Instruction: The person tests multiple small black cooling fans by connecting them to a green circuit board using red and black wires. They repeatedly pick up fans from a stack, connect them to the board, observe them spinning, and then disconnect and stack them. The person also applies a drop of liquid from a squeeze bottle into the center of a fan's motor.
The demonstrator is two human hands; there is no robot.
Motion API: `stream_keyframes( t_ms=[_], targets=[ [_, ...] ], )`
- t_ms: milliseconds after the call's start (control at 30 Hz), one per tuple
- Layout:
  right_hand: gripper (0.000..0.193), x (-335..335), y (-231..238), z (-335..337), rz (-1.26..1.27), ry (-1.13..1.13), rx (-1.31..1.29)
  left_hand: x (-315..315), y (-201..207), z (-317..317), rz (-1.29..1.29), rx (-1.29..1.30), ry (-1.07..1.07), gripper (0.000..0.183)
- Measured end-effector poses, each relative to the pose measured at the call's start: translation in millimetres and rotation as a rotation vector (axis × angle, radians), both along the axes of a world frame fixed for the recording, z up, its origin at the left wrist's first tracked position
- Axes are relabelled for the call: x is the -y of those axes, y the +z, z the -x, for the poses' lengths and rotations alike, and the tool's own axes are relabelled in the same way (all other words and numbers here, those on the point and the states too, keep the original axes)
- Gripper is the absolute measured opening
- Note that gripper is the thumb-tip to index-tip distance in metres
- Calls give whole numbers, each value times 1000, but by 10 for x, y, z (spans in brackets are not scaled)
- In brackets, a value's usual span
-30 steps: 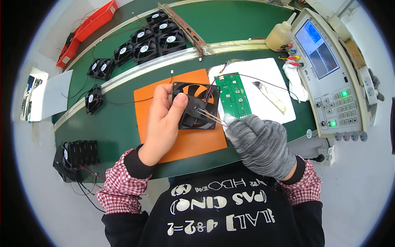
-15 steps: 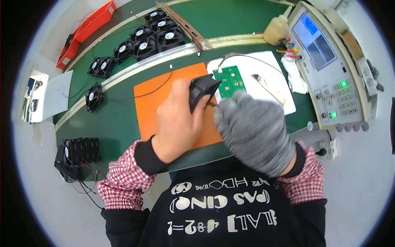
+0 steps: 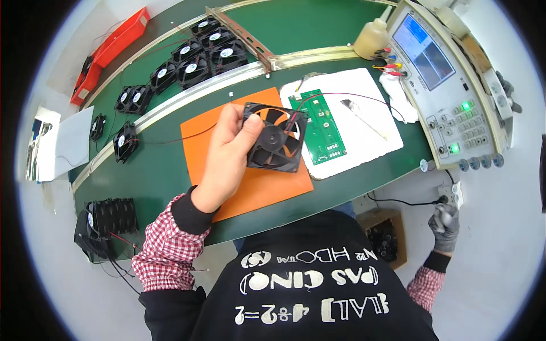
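A square black cooling fan point(image 3: 273, 136) is in my bare left hand point(image 3: 230, 145), pinched at its left edge with the thumb across the frame. Its hub side faces up, above the right part of the orange mat point(image 3: 199, 165). A thin dark red wire arcs from near the fan over the green circuit board point(image 3: 324, 128), which lies on a white foam pad point(image 3: 369, 142). My right hand point(image 3: 445, 227), in a grey glove, is off the table's right edge, close to a wall socket. Its fingers are curled; whether they hold anything is hidden.
Several black fans point(image 3: 192, 69) stand at the far left, with a stack of fans point(image 3: 111, 215) at the near left. A tester with a screen point(image 3: 424, 51) and a yellowish bottle point(image 3: 372, 38) stand at the right. Below the table edge is a cardboard box point(image 3: 398, 233).
My right hand has left the fan and swung down to the right, beyond the table. The fan, seen edge-on before, now lies face-up in my left hand, which has moved slightly left.
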State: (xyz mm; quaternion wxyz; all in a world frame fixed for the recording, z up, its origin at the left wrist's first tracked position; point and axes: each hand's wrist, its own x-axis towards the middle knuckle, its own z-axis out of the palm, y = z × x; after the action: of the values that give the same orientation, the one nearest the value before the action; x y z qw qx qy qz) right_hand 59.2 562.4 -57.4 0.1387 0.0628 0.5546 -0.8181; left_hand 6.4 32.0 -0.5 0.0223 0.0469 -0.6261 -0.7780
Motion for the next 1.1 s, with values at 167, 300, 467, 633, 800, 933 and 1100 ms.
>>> stream_keyframes(
  t_ms=[167,300,467,633,800,933,1100],
  targets=[
    [19,321,217,-353,-1636,-211,-519,116,56,61,236,27,-40,23],
    [24,1491,681,280,-1378,-375,-809,420,66,159,617,95,-212,40],
    [24,1780,411,1268,-1783,-282,-991,304,177,-68,1215,-292,-222,114],
    [24,2271,564,1430,-1546,-237,-1190,305,-229,-265,1298,-364,-62,108],
    [21,2866,637,1304,-844,54,-1210,323,55,-438,1229,-752,228,102],
    [23,3190,551,1373,-638,367,-1101,404,-211,-445,1223,-469,-95,106],
    [38,3352,464,1335,-775,671,-1094,425,-222,-377,1205,-483,-59,104]
  ],
)
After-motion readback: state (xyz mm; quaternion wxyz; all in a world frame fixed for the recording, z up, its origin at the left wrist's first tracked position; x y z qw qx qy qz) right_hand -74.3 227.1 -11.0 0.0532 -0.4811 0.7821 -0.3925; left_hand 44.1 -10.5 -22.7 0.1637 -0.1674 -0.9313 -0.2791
